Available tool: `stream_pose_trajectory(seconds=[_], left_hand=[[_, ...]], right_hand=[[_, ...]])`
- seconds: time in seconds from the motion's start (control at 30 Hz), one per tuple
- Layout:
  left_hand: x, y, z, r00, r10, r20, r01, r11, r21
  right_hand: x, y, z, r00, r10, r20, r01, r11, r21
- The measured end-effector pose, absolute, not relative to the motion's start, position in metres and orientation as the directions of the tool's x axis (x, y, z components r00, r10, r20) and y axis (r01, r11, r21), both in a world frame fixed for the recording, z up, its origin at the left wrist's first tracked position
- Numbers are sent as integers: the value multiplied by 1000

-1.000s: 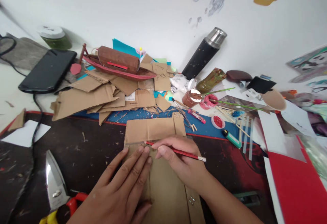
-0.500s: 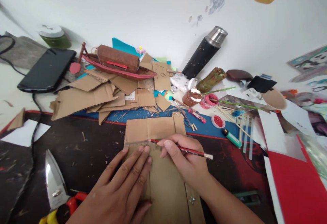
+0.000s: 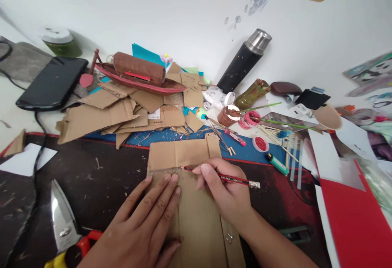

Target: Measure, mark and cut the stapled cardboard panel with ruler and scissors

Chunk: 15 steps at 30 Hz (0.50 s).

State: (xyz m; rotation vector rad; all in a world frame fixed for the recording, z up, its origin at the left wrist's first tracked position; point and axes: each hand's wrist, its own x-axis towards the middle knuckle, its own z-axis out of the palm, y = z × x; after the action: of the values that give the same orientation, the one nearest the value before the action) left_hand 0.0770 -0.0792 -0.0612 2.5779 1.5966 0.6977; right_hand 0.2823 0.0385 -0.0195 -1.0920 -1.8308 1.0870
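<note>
A long piece of brown cardboard point(image 3: 202, 223) lies on the dark table in front of me, with a crease or pencil line running across its upper part. My left hand point(image 3: 153, 211) rests flat on it, fingers stretched out and their tips just below that line. In my right hand point(image 3: 225, 190) is a red and black pencil point(image 3: 234, 179), pinched between thumb and fingers. Its point touches the cardboard at the line, slightly right of my left fingertips. A few tiny metal bits point(image 3: 229, 237) lie on the cardboard's right edge.
Left are large scissors point(image 3: 64, 219) and a phone point(image 3: 52, 82) on a cable. A model boat point(image 3: 139, 74) sits on cardboard scraps point(image 3: 98, 117) behind. A black flask point(image 3: 241, 62), paint jars point(image 3: 249, 119) and a green cutter point(image 3: 277, 164) stand or lie at right, beside red paper point(image 3: 346, 219).
The pencil's tip has moved slightly right along the line, with my right hand. My left hand stays pressed on the cardboard. The whole view has shifted a little.
</note>
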Motion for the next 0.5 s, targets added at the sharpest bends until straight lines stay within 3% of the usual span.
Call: stream_pose_trajectory(seconds=[0.5], left_hand=[[78, -80, -62, 368, 854, 368, 837, -477, 268]], right_hand=[[281, 39, -22, -375, 917, 133, 310, 259, -915]])
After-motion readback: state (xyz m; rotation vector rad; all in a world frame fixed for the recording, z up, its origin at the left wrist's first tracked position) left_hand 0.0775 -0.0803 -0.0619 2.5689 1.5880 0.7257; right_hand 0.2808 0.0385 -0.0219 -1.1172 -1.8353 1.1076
